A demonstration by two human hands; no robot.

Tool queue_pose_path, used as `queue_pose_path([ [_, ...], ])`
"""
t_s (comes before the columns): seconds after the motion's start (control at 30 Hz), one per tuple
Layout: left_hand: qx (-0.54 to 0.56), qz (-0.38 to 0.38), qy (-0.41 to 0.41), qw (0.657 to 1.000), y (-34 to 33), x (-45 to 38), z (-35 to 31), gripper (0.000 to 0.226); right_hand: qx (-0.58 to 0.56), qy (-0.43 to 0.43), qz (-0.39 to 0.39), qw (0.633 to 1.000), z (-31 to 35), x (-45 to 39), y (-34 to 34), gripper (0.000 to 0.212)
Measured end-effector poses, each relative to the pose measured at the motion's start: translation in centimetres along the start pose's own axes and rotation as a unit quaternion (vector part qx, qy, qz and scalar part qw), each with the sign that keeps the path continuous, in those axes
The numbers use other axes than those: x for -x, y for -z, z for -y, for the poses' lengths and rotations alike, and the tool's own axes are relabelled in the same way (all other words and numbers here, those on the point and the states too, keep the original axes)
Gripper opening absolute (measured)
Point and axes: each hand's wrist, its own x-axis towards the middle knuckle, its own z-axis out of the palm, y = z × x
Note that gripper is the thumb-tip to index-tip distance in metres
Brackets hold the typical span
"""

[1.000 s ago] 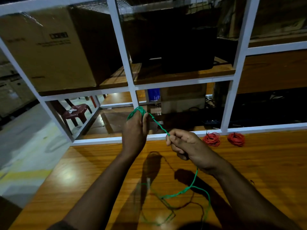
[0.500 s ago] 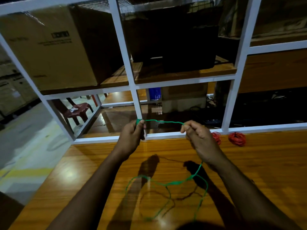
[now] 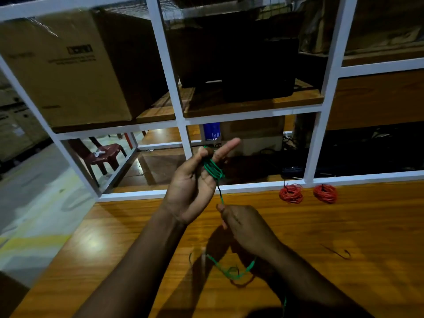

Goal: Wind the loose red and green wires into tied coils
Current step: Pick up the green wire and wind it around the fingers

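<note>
While the left hand (image 3: 192, 187) holds green wire (image 3: 213, 168) loops around spread fingers, the right hand (image 3: 243, 223) pinches the strand; even tension would keep turns neat.

Nothing here is reading clearly. The cardboard box (image 3: 66, 72) on the shelf is carrying a dark printed logo block and a few lines of small print beneath it — all too blurred to make out. A blue pack (image 3: 212, 131) behind the frame is showing pale marks — also illegible.
</note>
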Motion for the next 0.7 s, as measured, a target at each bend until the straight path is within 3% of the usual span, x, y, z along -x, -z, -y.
queue_pose_path([
  [0.03, -0.087, -0.026, -0.013, 0.996, 0.4, -0.2, -0.1, 0.045, 0.023, 0.029, 0.016, 0.999, 0.4, 0.3, 0.0, 0.041],
  [0.1, -0.29, -0.077, -0.029, 0.954, 1.6, -0.6, -0.1, 0.045, 0.047, 0.067, 0.022, 0.996, 1.1, 0.7, 0.6, 0.031],
  [0.2, -0.54, -0.1, -0.063, 0.833, 2.5, -0.6, 0.2, 0.033, 0.019, 0.1, -0.029, 0.994, 1.8, 0.6, 2.4, 0.025],
  [0.3, -0.717, -0.07, -0.073, 0.69, 3.7, -0.7, 1.3, 0.028, 0.012, 0.115, -0.077, 0.99, 2.0, -0.1, 4.1, 0.026],
  [0.37, -0.796, -0.028, -0.081, 0.599, 3.9, -0.5, 1.9, 0.028, 0.028, 0.114, -0.086, 0.989, 1.9, -0.6, 5.4, 0.022],
  [0.43, -0.833, 0.002, -0.108, 0.543, 3.9, -0.2, 2.0, 0.037, 0.058, 0.122, -0.065, 0.989, 1.6, -0.8, 6.4, 0.017],
  [0.5, -0.831, 0.024, -0.106, 0.545, 3.8, 0.0, 1.6, 0.048, 0.1, 0.125, -0.035, 0.986, 1.2, -1.0, 7.0, 0.014],
  [0.57, -0.804, 0.048, -0.055, 0.59, 3.7, 0.2, 1.5, 0.05, 0.139, 0.131, -0.026, 0.981, 0.4, -1.2, 6.9, 0.014],
  [0.63, -0.719, 0.07, 0.029, 0.691, 3.2, 0.5, 1.7, 0.047, 0.156, 0.14, -0.039, 0.977, -0.4, -1.2, 6.4, 0.011],
  [0.7, -0.52, 0.085, 0.135, 0.839, 3.0, 0.9, 2.0, 0.042, 0.172, 0.148, -0.058, 0.972, -1.3, -1.1, 5.5, 0.011],
])
